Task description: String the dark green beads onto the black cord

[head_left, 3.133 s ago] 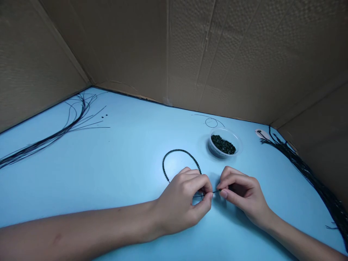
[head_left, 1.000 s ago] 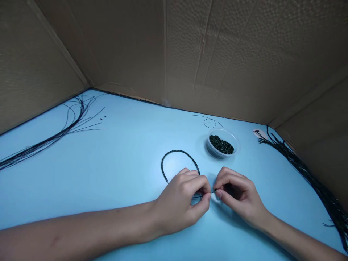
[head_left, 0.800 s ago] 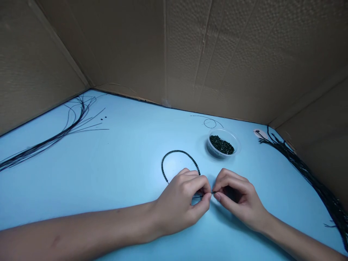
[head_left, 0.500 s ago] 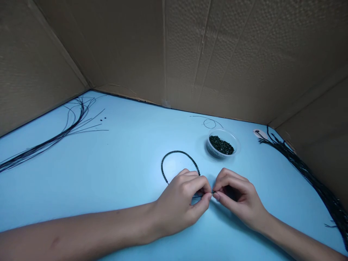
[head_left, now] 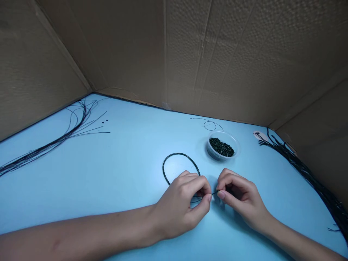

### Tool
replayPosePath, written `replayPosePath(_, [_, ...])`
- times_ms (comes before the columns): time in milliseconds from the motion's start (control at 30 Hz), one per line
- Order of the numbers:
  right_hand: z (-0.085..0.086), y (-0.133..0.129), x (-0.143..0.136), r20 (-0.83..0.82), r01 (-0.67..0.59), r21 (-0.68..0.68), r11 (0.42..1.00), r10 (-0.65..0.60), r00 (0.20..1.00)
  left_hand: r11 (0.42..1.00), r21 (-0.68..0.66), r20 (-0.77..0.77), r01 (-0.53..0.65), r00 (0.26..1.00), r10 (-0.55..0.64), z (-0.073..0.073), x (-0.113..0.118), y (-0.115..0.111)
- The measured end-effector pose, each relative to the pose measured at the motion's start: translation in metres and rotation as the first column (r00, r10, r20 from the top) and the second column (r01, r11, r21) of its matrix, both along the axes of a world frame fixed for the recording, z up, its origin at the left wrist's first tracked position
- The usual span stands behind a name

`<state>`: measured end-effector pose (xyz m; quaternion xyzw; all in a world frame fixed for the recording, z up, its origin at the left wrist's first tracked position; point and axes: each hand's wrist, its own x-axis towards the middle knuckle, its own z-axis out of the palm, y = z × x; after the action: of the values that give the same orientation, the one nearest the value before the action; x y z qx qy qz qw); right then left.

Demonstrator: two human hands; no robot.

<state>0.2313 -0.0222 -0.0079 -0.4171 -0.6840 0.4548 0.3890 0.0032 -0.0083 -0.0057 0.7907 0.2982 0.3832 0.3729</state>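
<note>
My left hand (head_left: 187, 203) pinches a thin dark cord (head_left: 214, 193) between thumb and forefinger. A short stretch of the cord runs across to my right hand (head_left: 240, 197), whose thumb and fingertips are closed on its end; a small dark bead seems to sit there, too tiny to be sure. Behind my left hand, a strand of dark beads (head_left: 178, 154) strung on the cord curves in a loop on the table, partly hidden by the hand. A clear round tub (head_left: 236, 146) of dark beads (head_left: 221, 146) stands just beyond my right hand.
Loose dark cords (head_left: 58, 139) lie in a bundle at the left, near two specks. Beaded strands (head_left: 304, 168) lie along the right side beside a pale round tag (head_left: 260, 136). A thin coiled cord (head_left: 210, 125) rests behind the tub. Cardboard walls (head_left: 130, 50) enclose the blue table (head_left: 122, 170).
My right hand has moved slightly to the right, away from my left fingertips, so more cord shows between them. My left hand stays almost where it was.
</note>
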Motion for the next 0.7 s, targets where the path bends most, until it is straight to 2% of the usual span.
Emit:
replayPosePath(267, [-0.0048,-0.0002,0.0023,-0.013,-0.025,0.007,1.000,0.025,1.000,1.000,0.009,-0.032,0.002,0.999,-0.001,-0.0019,0.0008,0.0000])
replayPosePath(700, [-0.0034,-0.0007,0.0015,-0.015,-0.029,-0.008,1.000,0.028,0.999,1.000,-0.003,-0.029,0.003,1.000,-0.004,-0.0026,0.0010,0.0003])
